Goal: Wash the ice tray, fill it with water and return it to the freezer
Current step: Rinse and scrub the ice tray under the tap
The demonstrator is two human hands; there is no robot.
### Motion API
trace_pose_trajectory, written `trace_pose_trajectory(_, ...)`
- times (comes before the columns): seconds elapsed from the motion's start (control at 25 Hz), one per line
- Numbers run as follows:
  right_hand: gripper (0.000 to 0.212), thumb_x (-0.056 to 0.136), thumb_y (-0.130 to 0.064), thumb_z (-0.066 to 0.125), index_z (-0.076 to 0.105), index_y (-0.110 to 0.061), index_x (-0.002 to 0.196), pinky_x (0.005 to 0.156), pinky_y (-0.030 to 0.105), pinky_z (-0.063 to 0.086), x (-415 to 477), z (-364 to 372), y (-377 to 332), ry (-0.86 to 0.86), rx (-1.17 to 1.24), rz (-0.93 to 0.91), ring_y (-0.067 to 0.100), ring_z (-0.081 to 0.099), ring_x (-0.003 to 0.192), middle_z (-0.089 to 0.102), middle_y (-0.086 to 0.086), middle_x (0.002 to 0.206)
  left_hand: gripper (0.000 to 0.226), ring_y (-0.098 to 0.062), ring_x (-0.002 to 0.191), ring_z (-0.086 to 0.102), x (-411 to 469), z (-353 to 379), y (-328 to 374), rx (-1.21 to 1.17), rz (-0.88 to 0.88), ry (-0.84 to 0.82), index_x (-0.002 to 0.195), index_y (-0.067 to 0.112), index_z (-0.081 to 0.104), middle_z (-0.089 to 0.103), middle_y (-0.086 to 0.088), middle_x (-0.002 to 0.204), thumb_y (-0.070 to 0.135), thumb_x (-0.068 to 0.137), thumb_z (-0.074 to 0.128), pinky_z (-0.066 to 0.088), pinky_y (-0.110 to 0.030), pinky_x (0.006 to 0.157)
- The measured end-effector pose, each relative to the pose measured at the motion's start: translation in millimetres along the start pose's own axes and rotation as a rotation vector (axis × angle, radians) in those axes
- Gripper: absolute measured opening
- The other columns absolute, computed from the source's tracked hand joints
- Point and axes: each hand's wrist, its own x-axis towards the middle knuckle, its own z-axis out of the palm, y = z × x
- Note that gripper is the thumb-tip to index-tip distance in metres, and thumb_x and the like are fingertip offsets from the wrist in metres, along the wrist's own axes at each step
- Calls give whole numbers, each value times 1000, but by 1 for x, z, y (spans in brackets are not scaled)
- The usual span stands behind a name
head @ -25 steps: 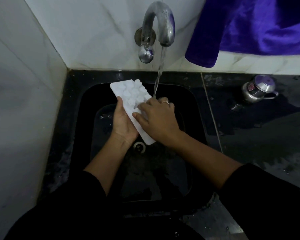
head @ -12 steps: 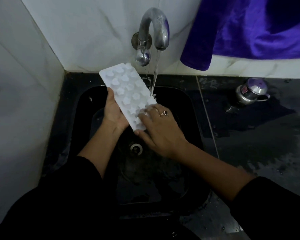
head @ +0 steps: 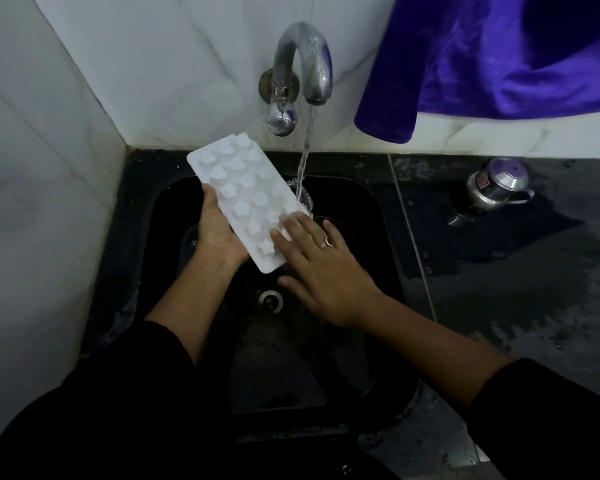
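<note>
left hand grips ice tray; right hand fingers straight, touching tray.

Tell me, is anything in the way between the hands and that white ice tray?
Nothing visible. The left hand grips the ice tray from beneath its left edge, and the right hand lays straight fingers directly on its near end.
</note>
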Motion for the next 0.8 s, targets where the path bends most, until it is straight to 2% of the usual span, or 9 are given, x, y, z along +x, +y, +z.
trace_pose_trajectory(0.04,62,109,-47,37,29,-18,162,127,52,15,-6,3,3,-3,64,-21,32,12,159,21,10,170,82,-40,136,56,0,-3,1,-6,-7,4,152,16,51,62,-17,144,76,99,32,36,-59,119)
trace_pose_trajectory(0.08,58,109,-44,40,33,-21,161,128,49,16,-9,7,4,42,187,9,29,12,159,20,9,171,81,-40,136,56,-1,-6,0,-22,2,3,151,18,52,63,-16,144,76,99,33,37,-59,118)
trace_pose_trajectory(0.16,46,107,-38,51,50,-23,150,123,37,32,-5,13,-1,234,598,277,18,28,154,33,8,165,72,-36,132,59,-4,-6,0,-89,39,-2,143,20,60,66,-12,140,72,101,37,41,-57,115)
trace_pose_trajectory(0.24,44,103,-36,60,50,-22,143,107,38,52,8,12,-11,344,1142,655,11,55,134,54,4,147,60,-35,128,62,-7,-1,-1,-125,87,10,135,20,66,69,-10,135,64,103,42,41,-57,115)
trace_pose_trajectory(0.36,33,105,-25,60,51,-14,135,74,41,64,30,9,-9,253,1669,945,23,74,101,69,10,124,58,-34,134,59,-16,6,2,-90,145,22,147,18,58,67,-11,139,55,104,46,39,-55,117)
trace_pose_trajectory(0.44,24,104,-17,59,57,-10,127,67,40,62,37,11,8,280,1788,1031,27,75,93,72,13,118,65,-35,139,55,-20,2,13,-28,178,-9,152,17,52,60,-13,148,59,104,42,38,-55,119)
trace_pose_trajectory(0.56,21,104,-10,56,67,-6,121,64,37,61,40,11,35,309,1776,1115,23,75,82,77,10,102,79,-36,138,55,-32,-14,39,141,177,-27,152,17,51,58,-14,150,71,102,22,45,-57,113)
trace_pose_trajectory(0.64,23,104,-4,51,73,-7,111,61,35,61,46,11,43,307,1734,1152,24,76,78,79,9,95,73,-34,133,61,-42,-24,51,267,172,17,151,20,52,63,-12,146,66,106,18,53,-55,105)
trace_pose_trajectory(0.8,27,103,-4,49,73,-6,116,78,44,64,61,-4,45,240,1670,1094,31,76,97,79,12,106,45,-27,121,70,-59,-47,50,427,129,113,143,18,60,70,-8,136,43,108,46,64,-42,87)
